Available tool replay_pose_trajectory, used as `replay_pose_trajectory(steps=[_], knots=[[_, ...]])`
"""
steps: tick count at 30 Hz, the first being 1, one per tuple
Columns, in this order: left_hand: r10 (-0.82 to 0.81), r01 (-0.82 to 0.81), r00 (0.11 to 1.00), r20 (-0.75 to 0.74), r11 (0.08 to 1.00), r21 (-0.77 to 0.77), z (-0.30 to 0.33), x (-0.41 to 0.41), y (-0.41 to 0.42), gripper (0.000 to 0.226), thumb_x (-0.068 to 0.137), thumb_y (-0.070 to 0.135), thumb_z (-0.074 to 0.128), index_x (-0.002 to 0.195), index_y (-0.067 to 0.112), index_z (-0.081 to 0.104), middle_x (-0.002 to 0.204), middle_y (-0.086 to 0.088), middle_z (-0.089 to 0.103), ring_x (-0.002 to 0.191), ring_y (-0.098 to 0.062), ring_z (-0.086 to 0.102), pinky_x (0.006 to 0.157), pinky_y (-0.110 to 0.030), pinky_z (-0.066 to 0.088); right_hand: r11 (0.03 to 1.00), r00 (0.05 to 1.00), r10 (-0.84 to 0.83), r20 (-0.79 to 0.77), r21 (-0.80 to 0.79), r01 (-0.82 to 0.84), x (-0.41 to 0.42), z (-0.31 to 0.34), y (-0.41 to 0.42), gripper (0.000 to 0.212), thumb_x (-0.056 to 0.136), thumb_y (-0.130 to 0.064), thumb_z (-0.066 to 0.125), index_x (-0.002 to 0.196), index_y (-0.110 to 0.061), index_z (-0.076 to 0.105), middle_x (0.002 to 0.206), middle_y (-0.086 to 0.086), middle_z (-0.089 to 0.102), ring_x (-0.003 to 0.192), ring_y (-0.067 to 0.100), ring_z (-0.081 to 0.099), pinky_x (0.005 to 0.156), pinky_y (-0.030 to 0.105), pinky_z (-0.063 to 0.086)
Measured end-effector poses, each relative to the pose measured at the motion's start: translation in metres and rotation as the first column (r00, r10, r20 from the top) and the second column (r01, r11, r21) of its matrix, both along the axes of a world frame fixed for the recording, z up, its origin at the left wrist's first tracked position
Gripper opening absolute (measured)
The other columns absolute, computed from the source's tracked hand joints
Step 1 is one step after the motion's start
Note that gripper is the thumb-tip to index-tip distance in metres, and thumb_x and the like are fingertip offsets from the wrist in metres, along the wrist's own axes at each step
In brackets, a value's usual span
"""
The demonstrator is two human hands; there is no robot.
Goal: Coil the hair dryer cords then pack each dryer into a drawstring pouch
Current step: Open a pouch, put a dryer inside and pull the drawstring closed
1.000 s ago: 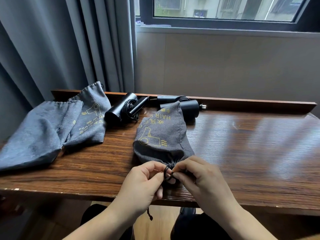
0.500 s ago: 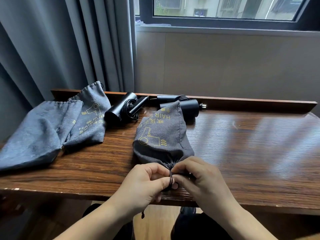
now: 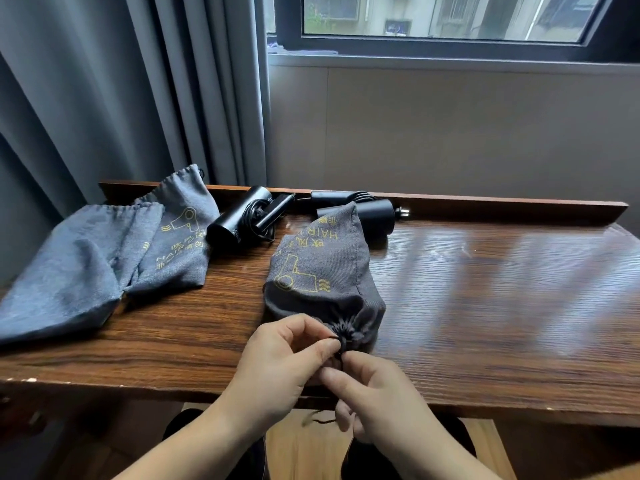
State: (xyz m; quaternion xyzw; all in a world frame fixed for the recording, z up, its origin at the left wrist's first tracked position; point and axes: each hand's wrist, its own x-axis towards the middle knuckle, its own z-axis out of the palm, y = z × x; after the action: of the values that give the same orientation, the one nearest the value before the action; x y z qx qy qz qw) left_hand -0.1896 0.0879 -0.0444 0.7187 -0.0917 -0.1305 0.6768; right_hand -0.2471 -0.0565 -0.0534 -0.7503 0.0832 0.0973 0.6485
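Grey fabric gathers into tight pleats at the mouth of the filled drawstring pouch (image 3: 322, 282), which lies at the near edge of the wooden table (image 3: 485, 306). Right hand (image 3: 377, 400), at 6 o'clock from the mouth, pinches the black drawstring (image 3: 337, 356) between thumb and forefinger and draws it toward the wearer; the cord's free end dangles below the table edge. Left hand (image 3: 284, 362), at 7 o'clock, pinches the cord beside the cinched mouth, probably to brace the pouch against the pull. Pouch long axis runs from 6 to 12 o'clock, mouth nearest, closed end pointing away toward the window. Two flat, apparently empty pouches (image 3: 114, 258) overlap at 10 o'clock, likely held ready for the remaining units. Beyond, against the raised back ledge, lie a black hair dryer (image 3: 239, 220) with coiled cord at 11 o'clock and a second dryer (image 3: 374, 216) at 12 o'clock, partly hidden behind the filled pouch; both await packing.
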Motion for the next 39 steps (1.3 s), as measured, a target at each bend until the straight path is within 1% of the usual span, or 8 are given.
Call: replay_pose_trajectory(steps=[3,5,9,11,20,25,34,39], knots=[[0.043,-0.059,0.99,0.136,0.991,0.117,-0.001,0.005,0.006,0.013,0.082,0.007,0.078,0.074,0.017,0.074,0.072,-0.003,0.071,0.063,-0.008,0.062,0.062,-0.02,0.049,0.946,0.992,-0.021,-0.128,0.318,0.061,0.001,-0.002,0.001,0.013,0.101,-0.015,0.052,0.09,-0.008,0.053,0.062,0.006,0.065,0.035,0.01,0.033,0.038,0.016,0.022],[0.044,-0.077,0.982,0.181,0.98,0.181,-0.001,0.008,0.009,0.01,0.082,0.011,0.078,0.075,0.017,0.074,0.065,0.003,0.069,0.059,-0.004,0.058,0.061,-0.018,0.046,0.934,0.994,0.01,-0.111,0.355,0.03,0.002,-0.003,-0.007,0.015,0.101,-0.017,0.053,0.087,-0.011,0.056,0.06,0.007,0.054,0.038,0.009,0.028,0.039,0.016,0.023],[0.072,-0.104,0.985,0.154,0.973,0.208,-0.007,0.018,0.015,0.015,0.087,0.013,0.074,0.074,0.02,0.069,0.051,0.003,0.059,0.047,-0.007,0.049,0.052,-0.023,0.041,0.959,0.965,0.058,0.255,-0.283,0.018,0.003,-0.002,-0.035,0.029,0.1,-0.034,0.056,0.073,-0.025,0.06,0.057,-0.012,0.049,0.056,0.0,0.044,0.056,0.023,0.035],[0.073,-0.102,0.988,0.139,0.97,0.22,-0.012,0.022,0.018,0.017,0.089,0.015,0.071,0.075,0.023,0.066,0.049,-0.001,0.057,0.041,-0.009,0.045,0.048,-0.022,0.035,0.915,0.938,0.053,0.343,-0.393,0.092,0.005,0.001,-0.047,0.028,0.1,-0.033,0.055,0.072,-0.028,0.057,0.059,-0.012,0.049,0.06,-0.001,0.045,0.062,0.027,0.038],[0.088,-0.147,0.964,0.25,0.963,0.228,-0.015,0.027,0.022,0.02,0.093,0.013,0.065,0.077,0.025,0.061,0.056,-0.002,0.064,0.043,-0.005,0.046,0.05,-0.024,0.034,0.846,0.92,0.098,0.381,-0.519,0.124,0.012,0.0,-0.074,0.036,0.1,-0.036,0.056,0.068,-0.02,0.055,0.052,-0.01,0.04,0.052,0.006,0.039,0.052,0.018,0.03],[0.138,-0.178,0.959,0.249,0.973,0.146,-0.021,0.03,0.021,0.023,0.095,0.012,0.063,0.082,0.031,0.062,0.057,-0.006,0.062,0.046,-0.01,0.046,0.056,-0.028,0.033,0.866,0.917,0.082,0.391,-0.483,0.128,0.016,-0.004,-0.082,0.04,0.09,-0.057,0.049,0.072,-0.021,0.056,0.058,-0.006,0.043,0.057,0.003,0.039,0.056,0.025,0.032],[0.171,-0.178,0.957,0.233,0.984,0.007,-0.028,0.034,0.022,0.014,0.092,0.017,0.065,0.083,0.028,0.064,0.067,-0.006,0.066,0.058,-0.013,0.056,0.06,-0.029,0.038,0.871,0.928,0.048,0.37,-0.47,0.143,0.013,-0.004,-0.087,0.033,0.097,-0.042,0.057,0.069,-0.024,0.057,0.057,-0.009,0.046,0.057,0.004,0.042,0.057,0.023,0.033],[0.04,0.02,0.946,0.323,0.983,-0.183,-0.009,0.024,0.016,0.002,0.097,0.012,0.055,0.096,0.01,0.056,0.1,-0.008,0.073,0.075,-0.004,0.057,0.077,-0.017,0.044,0.846,0.896,0.12,0.428,-0.516,0.133,0.009,0.008,-0.085,0.034,0.095,-0.047,0.053,0.071,-0.024,0.061,0.061,-0.01,0.053,0.059,0.008,0.049,0.057,0.019,0.036]])
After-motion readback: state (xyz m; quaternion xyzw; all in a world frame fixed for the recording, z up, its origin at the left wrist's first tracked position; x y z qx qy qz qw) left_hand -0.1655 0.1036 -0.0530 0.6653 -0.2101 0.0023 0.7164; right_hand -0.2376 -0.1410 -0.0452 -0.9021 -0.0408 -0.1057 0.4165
